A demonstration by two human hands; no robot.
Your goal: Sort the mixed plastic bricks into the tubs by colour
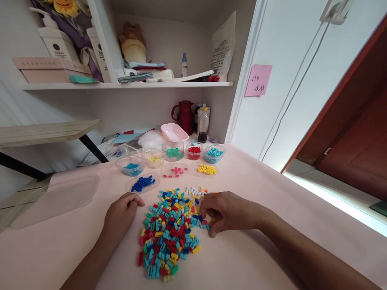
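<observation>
Right hand [225, 213] pinched small bricks at the 3 o'clock edge of the brick pile [171, 229] mid-worktop [256, 257]. Left hand [122, 213] rested curled, empty, at 9 o'clock, slightly farther.

Two bare forearms are seen, each ending in a hand: the left hand [122, 211] and the right hand [225, 212]. No sleeve is shown above either wrist (the arms are cut off by the lower edge of the view). Short, unpainted nails are carried on the fingers [205, 207].
</observation>
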